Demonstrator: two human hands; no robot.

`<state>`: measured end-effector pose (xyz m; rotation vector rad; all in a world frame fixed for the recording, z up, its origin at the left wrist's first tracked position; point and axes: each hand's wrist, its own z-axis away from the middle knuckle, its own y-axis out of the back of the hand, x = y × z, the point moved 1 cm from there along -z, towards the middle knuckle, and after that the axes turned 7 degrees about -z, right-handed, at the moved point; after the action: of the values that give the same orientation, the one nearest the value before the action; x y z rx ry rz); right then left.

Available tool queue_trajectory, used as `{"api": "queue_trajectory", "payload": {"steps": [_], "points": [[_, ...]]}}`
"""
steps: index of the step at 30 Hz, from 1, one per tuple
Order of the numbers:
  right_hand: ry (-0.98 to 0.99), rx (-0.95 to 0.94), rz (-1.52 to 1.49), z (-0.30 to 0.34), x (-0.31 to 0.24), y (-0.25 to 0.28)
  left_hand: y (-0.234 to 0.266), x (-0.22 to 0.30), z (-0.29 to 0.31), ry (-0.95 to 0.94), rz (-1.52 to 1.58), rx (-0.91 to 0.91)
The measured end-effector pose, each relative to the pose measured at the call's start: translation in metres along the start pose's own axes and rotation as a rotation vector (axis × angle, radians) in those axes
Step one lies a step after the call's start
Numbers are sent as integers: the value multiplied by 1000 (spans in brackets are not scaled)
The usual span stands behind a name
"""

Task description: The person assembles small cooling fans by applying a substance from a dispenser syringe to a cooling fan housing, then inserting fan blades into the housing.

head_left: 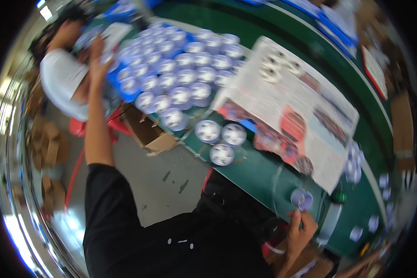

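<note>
My left arm stretches to the far left, where my left hand (98,62) is smeared by motion beside the rows of round lavender plastic pieces (180,96) with white centres. A pale lavender patch shows by its thumb, but whether the hand grips it I cannot tell. Low on the right, my right hand (302,231) is closed, its thumb and fingertips at the lower edge of a single lavender plastic piece (302,198) held up over the table edge. Three similar pieces (221,154) stand together near the table's front edge, left of a newspaper sheet (306,104).
Small white ring-shaped parts (271,69) lie on the newspaper. A clear bottle with a green cap (331,215) stands by my right hand. Across the green table (264,183) a person in a white shirt (65,76) works at the far left. An open cardboard box (148,132) sits below the edge.
</note>
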<state>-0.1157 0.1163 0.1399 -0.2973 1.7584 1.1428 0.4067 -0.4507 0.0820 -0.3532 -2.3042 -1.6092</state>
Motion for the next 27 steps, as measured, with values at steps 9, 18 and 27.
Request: {"api": "queue_trajectory", "payload": {"steps": [9, 18, 27], "points": [[180, 31, 7, 4, 21, 24, -13, 80, 73, -695, 312, -9], [-121, 299, 267, -15, 85, 120, 35, 153, 156, -448, 364, 128], [17, 298, 184, -61, 111, 144, 5, 421, 487, -837, 545, -749]]}}
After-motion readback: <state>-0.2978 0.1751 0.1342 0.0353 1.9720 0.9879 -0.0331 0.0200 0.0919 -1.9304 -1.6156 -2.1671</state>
